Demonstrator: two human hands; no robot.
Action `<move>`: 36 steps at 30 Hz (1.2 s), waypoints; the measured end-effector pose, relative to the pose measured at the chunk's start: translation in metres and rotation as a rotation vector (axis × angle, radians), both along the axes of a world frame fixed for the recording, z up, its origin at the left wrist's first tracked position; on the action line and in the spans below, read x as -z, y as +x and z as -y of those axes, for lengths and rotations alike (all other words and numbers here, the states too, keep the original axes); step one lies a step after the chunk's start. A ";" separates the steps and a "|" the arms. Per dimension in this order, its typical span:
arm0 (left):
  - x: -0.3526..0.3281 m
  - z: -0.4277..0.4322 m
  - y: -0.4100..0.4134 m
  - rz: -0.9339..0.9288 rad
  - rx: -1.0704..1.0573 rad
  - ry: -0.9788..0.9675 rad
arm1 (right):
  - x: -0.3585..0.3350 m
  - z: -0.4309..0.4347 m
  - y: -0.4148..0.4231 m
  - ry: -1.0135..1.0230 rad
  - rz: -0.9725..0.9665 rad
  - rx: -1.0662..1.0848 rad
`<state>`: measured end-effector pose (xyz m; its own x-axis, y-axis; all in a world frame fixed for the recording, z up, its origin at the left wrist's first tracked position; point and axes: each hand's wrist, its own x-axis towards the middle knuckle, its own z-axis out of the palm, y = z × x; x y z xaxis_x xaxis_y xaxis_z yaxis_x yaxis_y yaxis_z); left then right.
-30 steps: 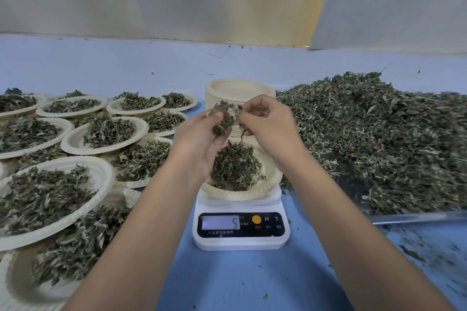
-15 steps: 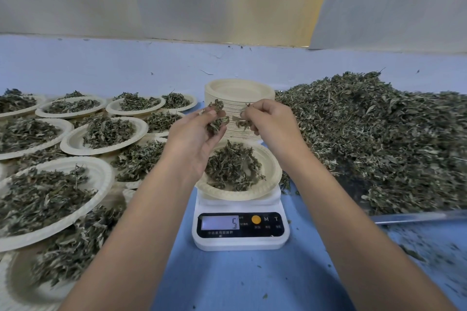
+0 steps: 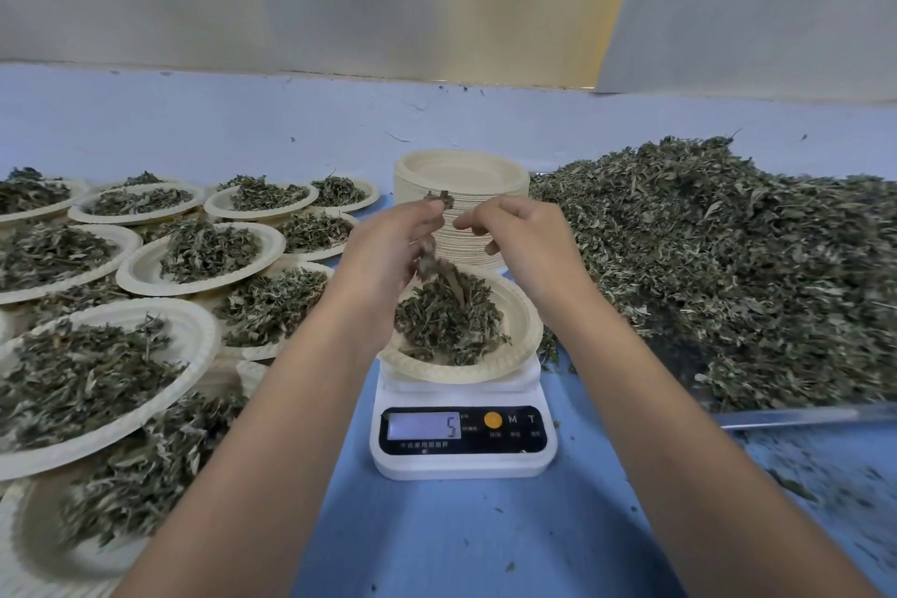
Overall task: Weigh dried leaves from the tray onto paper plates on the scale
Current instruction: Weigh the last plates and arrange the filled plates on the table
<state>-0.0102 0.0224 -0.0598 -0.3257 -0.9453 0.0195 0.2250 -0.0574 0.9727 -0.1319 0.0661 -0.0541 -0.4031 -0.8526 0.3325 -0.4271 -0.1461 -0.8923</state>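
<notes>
Head cam, going left to right: the left side of the blue table (image 3: pixel 437 539) is packed with filled paper plates (image 3: pixel 141 274), all overlapping, each with a heap of dried leaves on it. Next up, the left hand (image 3: pixel 388 253) is raised over the scale, fingertips pinching a little clump of leaves (image 3: pixel 440 199). There's a blurry streak of leaf bits in mid-air under it, right above the plate on the scale (image 3: pixel 523 335). That plate has its own mound of leaves (image 3: pixel 446 321) and sits on the white scale (image 3: pixel 461 464), whose display (image 3: pixel 423 426) reads 5. Behind the hands is a stack of empty plates (image 3: pixel 461 170). The right hand (image 3: pixel 526 240) is just beside the left one, not touching it, with its fingers curled in. Honestly can't tell if it's got anything between them. Far right is the big pile of dried leaves (image 3: pixel 728 257) on the metal tray (image 3: pixel 796 415), with only the tray's front edge showing.
</notes>
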 end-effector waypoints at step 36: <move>0.003 -0.026 -0.044 0.286 -0.177 -0.507 | 0.022 -0.007 -0.086 0.235 -0.253 0.259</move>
